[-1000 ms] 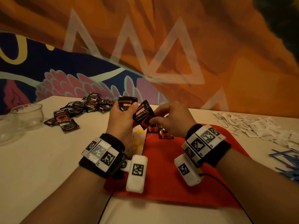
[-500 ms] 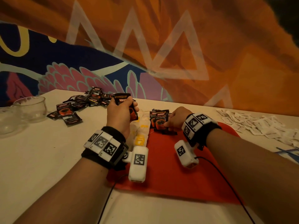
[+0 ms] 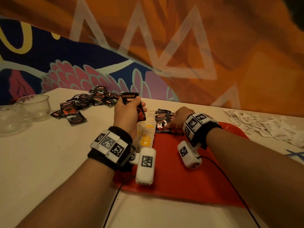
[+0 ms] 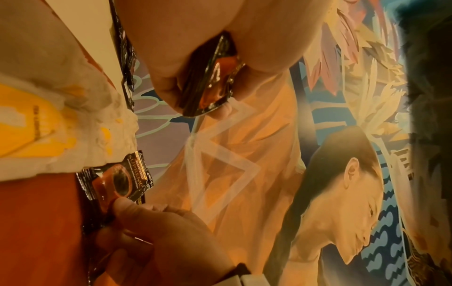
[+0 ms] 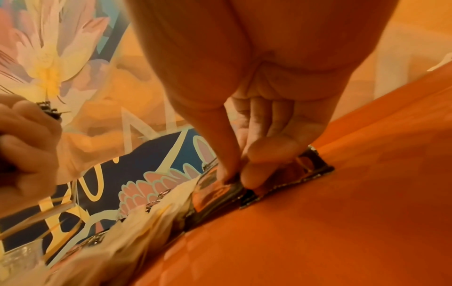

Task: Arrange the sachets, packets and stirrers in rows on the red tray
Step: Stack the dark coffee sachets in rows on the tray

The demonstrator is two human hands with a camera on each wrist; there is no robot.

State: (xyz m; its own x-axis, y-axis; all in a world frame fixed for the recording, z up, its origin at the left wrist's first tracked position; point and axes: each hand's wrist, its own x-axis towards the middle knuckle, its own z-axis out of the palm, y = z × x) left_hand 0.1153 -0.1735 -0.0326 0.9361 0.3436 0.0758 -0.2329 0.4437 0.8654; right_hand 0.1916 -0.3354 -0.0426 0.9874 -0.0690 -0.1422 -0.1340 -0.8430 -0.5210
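Coffee packets: one black-and-orange packet [image 3: 162, 121] lies flat on the far left corner of the red tray [image 3: 189, 175], directly under the right hand [image 3: 179, 120]. More packet edges show behind it, partly hidden by the hand. In the right wrist view the thumb and a fingertip [image 5: 252, 180] come down together on the near edge of this packet [image 5: 217, 191], nipping it against the tray; the other fingers curl loosely above. Grip is a light pinch, hand mostly closed.

The left hand [image 3: 127, 115] is raised just left of the right hand, off the tray's left edge. Its fingers wrap a small upright bunch of the same packets [image 3: 133, 104], tops sticking out above the fist. The left wrist view shows the bunch's lower ends [image 4: 215, 77] poking out below the curled fingers. Firm fist grip.

Between the two hands, along the tray's left edge, sits a row of crumpled white-and-yellow sachets [image 3: 146, 137].

Beyond and left of the left hand: a loose heap of black packets [image 3: 92, 99] on the white table [image 3: 41, 162]. Farther left, two clear glass bowls [image 3: 33, 106].

Right of the right hand, past the tray: a spread of white paper sachets [image 3: 266, 127]. Blue stirrers [image 3: 296, 155] show at the frame edge nearer the person.
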